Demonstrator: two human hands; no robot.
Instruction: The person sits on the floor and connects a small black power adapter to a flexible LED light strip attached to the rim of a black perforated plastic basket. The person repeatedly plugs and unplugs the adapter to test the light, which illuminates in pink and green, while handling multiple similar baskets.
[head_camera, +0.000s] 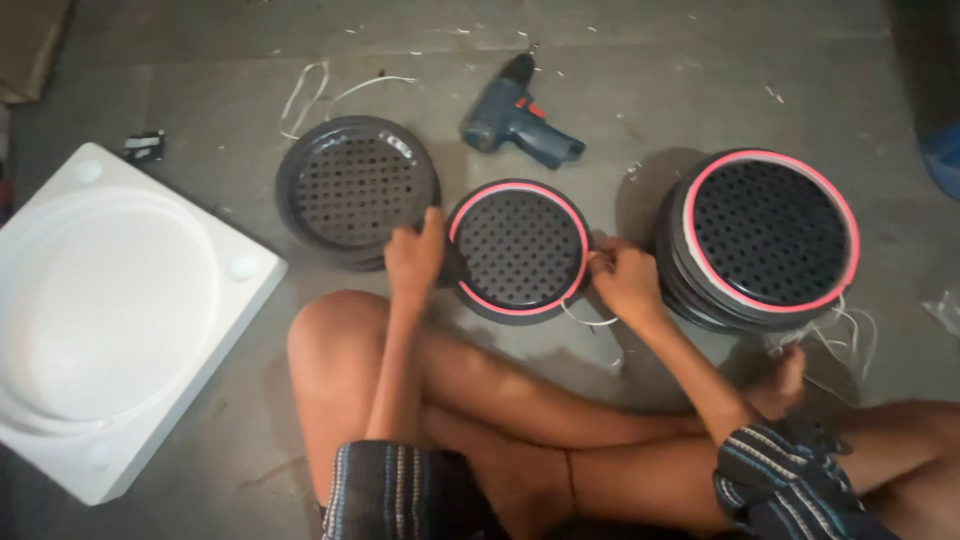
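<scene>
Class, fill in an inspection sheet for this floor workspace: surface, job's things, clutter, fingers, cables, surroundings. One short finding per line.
Surface: grey concrete floor, dusty, with pale scraps scattered.
Job's things: round perforated disc with a pink rim, flat on the floor between both hands.
Clutter: stack of plain dark perforated discs; taller stack of pink-rimmed discs; blue cordless drill lying on its side.
Fingers: left hand grips the disc's left edge; right hand pinches its right edge.
Cables: loose white cords beyond the discs, more white cords by the taller stack.
Surroundings: white foam tray with a round hollow.
</scene>
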